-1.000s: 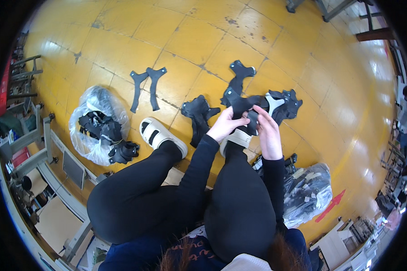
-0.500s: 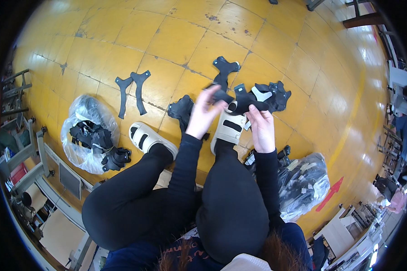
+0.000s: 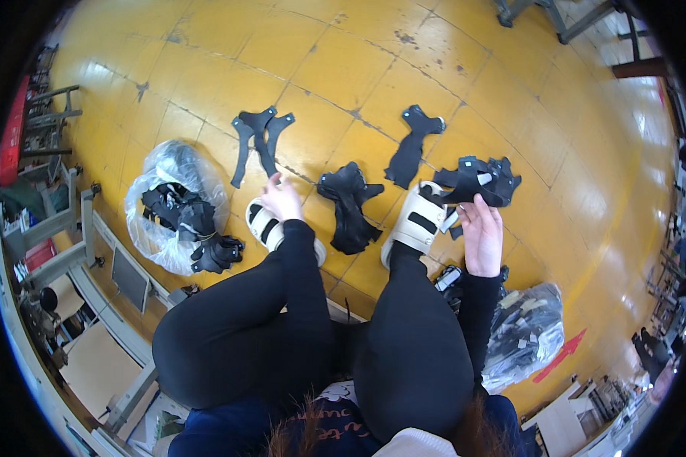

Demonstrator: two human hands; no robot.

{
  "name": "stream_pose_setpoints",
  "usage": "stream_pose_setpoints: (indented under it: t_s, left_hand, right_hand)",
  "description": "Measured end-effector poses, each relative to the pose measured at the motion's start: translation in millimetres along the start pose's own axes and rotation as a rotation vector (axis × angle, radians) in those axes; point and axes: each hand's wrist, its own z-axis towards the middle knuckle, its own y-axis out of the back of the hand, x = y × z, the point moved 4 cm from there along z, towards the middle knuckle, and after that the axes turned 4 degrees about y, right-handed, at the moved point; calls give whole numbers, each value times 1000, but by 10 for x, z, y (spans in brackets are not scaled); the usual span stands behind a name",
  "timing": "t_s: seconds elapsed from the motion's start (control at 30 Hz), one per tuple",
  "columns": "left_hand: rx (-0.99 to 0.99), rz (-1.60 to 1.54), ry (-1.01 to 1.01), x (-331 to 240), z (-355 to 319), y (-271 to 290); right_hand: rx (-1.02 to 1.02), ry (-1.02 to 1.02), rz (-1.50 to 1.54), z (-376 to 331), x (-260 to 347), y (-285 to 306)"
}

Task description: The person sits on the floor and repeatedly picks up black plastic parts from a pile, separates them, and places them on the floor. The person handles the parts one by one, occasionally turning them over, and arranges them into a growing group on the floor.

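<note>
Three black Y-shaped fabric pieces (image 3: pixel 261 126) lie overlapping on the yellow floor at the left. My left hand (image 3: pixel 283 201) is at the lower end of the middle one, fingers curled against its tip. On the right, my right hand (image 3: pixel 482 238) pinches the near edge of a black cut piece (image 3: pixel 465 192), which lies against a pile of similar pieces (image 3: pixel 501 177) with small pale patches. Between my hands lie a bunch of black pieces (image 3: pixel 348 206) and, farther off, another black branched piece (image 3: pixel 410 148).
A clear plastic bag (image 3: pixel 149 236) of black pieces stands at the left, with more pieces (image 3: pixel 218 255) beside it. Another filled plastic bag (image 3: pixel 527 335) is at the lower right, near a red floor arrow (image 3: pixel 560 356). My cream sandals (image 3: pixel 415 217) are close to the pieces. Metal frames (image 3: pixel 53 221) line the left.
My left hand has moved left from beside my right hand, and a third Y-shaped piece now lies with the other two. My right hand has lowered its black piece toward the right pile.
</note>
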Motion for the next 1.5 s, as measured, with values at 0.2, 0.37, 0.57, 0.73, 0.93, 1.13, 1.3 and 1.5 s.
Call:
stream_pose_setpoints:
  t_s: [0.2,0.37,0.57,0.73,0.93,1.13,1.3,1.5]
  left_hand:
    - [903,-718,-274,-1372,-1225,-168]
    - [1457,-818,-164,-1602,-1764,-136]
    - [1466,-872,-194,-1656,-1502,123]
    - [1227,-664,-357,-1552,-1377,-75]
    - [483,-383,-315,-859,-164,144]
    - [-86,159,-106,-423,60,266]
    - [411,-114,218,30,-424,-554]
    - [425,-88,452,196,-1060,-740]
  right_hand:
    - [79,-36,-49,13,-127,-95]
    - [107,-30,-88,22,-202,-426]
    - [219,-48,-75,163,-364,-453]
    - [248,-140,-239,195,-463,-480]
    - [234,-67,-380,100,-432,-386]
    - [75,-28,-317,103,-316,70]
    - [21,-17,-296,69,-304,205]
    - [69,-68,-304,30,-465,74]
